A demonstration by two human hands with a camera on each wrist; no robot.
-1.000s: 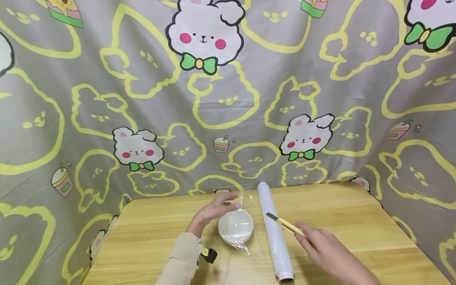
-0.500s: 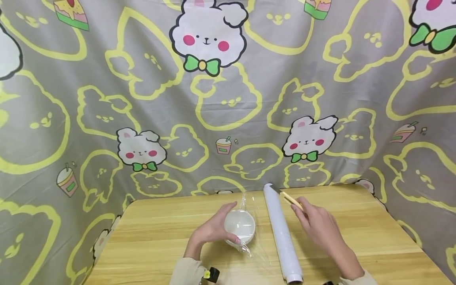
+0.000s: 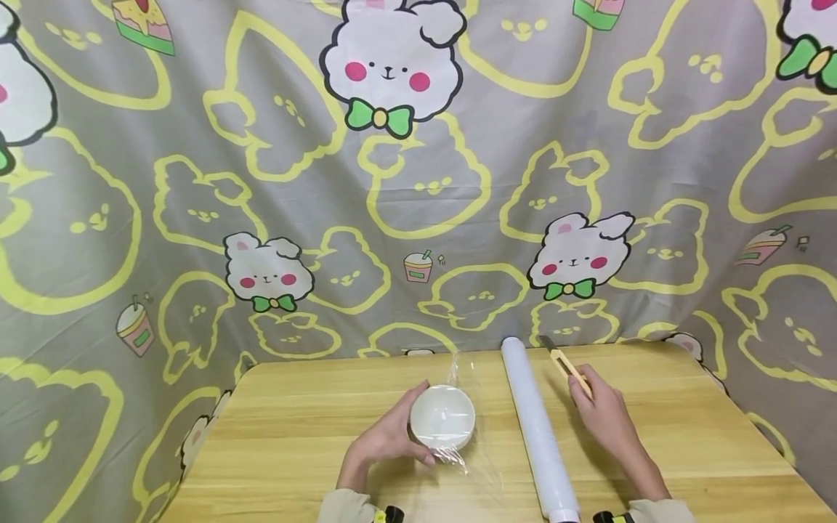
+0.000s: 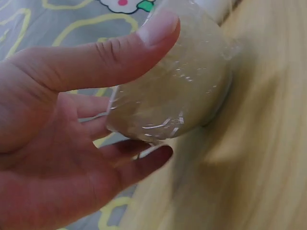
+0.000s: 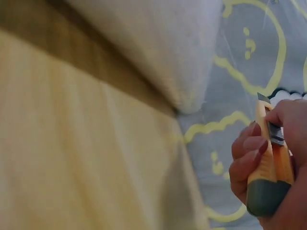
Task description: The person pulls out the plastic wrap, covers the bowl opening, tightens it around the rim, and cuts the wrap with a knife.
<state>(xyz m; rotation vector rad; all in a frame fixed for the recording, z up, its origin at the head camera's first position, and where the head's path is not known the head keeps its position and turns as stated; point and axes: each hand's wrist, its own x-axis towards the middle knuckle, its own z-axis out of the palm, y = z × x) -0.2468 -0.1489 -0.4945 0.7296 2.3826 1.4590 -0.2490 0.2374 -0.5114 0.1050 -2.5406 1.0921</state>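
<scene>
A round white bowl (image 3: pixel 442 418) stands on the wooden table with clear plastic wrap (image 3: pixel 451 456) stretched over its top and bunched at its near side. My left hand (image 3: pixel 390 434) grips the bowl from the left. In the left wrist view the thumb (image 4: pixel 115 60) lies across the wrapped bowl (image 4: pixel 177 91), and the fingers reach round its other side. My right hand (image 3: pixel 604 412) holds a yellow utility knife (image 3: pixel 570 372), blade pointing away from me. In the right wrist view the thumb rests by the slider of the utility knife (image 5: pixel 271 163).
A long roll of plastic wrap (image 3: pixel 539 428) lies lengthwise between the bowl and my right hand. A loose clear sheet of wrap spreads between bowl and roll. Behind the wooden table (image 3: pixel 314 407) hangs a grey curtain (image 3: pixel 458 240) with cartoon prints.
My left hand has come from the bowl's far side to grip its left side. My right hand has moved the knife from over the roll to the right of it.
</scene>
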